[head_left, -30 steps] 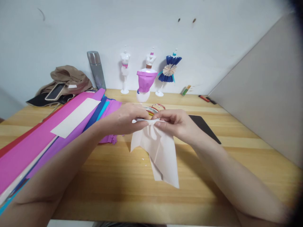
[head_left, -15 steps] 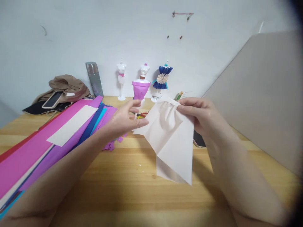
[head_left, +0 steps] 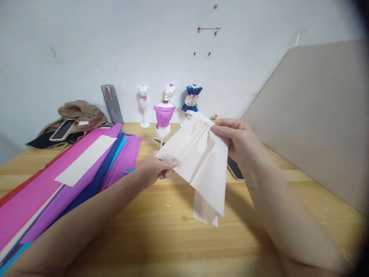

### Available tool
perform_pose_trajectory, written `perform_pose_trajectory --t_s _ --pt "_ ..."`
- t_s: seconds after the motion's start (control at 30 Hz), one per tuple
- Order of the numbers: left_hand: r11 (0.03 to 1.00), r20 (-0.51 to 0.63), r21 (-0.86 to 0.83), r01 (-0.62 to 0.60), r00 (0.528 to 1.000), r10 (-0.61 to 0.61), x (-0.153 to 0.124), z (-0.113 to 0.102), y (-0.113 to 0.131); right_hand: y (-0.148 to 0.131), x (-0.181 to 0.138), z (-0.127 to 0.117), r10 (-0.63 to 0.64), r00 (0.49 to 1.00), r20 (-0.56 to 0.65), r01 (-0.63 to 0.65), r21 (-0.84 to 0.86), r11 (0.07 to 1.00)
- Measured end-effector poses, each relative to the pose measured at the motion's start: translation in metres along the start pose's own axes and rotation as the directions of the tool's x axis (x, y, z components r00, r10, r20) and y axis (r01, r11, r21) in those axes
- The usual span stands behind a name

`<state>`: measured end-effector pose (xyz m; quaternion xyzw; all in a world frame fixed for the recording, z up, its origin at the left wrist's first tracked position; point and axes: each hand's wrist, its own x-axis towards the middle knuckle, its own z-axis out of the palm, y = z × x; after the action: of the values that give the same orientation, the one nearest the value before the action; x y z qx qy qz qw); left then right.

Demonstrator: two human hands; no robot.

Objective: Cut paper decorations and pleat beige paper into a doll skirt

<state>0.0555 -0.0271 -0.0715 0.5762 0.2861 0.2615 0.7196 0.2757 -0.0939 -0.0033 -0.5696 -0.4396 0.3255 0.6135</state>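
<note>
A sheet of white crepe paper (head_left: 198, 154), pleated along its top edge, hangs above the table between my hands. My right hand (head_left: 233, 134) pinches the gathered top edge between thumb and fingers. On the other side, my left hand (head_left: 158, 167) grips the sheet's left edge, thumb on top and fingers partly hidden behind it. The lower folds dangle free over the wood. Just behind the paper stands a small mannequin (head_left: 164, 115) in a purple wrap, its base hidden.
Stacked coloured paper (head_left: 72, 165) lies at the left, a white strip on top. Behind are a cloth bag (head_left: 82, 111), a phone (head_left: 62, 130), a flask (head_left: 112, 104) and more mannequins (head_left: 143, 102). A second phone (head_left: 235, 169) lies under my right hand. A grey panel (head_left: 317, 115) bounds the right.
My left hand has come down from beside the sheet and closed on its left edge, spreading it out. My right hand still pinches the top. The view has shifted slightly.
</note>
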Motion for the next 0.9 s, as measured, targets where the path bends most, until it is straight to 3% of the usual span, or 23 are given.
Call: perform_pose_trajectory --t_s 0.33,0.5,0.7,0.9 --pt "0.999 0.093 -0.041 -0.029 0.995 0.033 -0.003 0.000 0.006 0.009 0.007 0.000 -0.015 0.999 -0.036 0.015 -0.012 1.000" --pt "0.998 0.180 -0.019 0.059 0.982 -0.055 -0.003 -0.006 0.009 0.008 0.006 0.001 -0.011 0.999 -0.032 0.010 -0.006 1.000" --pt "0.992 0.002 -0.068 -0.104 0.995 0.104 0.003 -0.011 0.011 0.011 0.006 0.001 -0.026 0.999 -0.029 0.026 -0.023 0.999" --pt "0.997 0.092 -0.033 -0.066 0.993 0.069 0.006 -0.015 0.008 0.016 0.010 0.002 -0.042 0.998 -0.037 0.042 -0.009 0.999"
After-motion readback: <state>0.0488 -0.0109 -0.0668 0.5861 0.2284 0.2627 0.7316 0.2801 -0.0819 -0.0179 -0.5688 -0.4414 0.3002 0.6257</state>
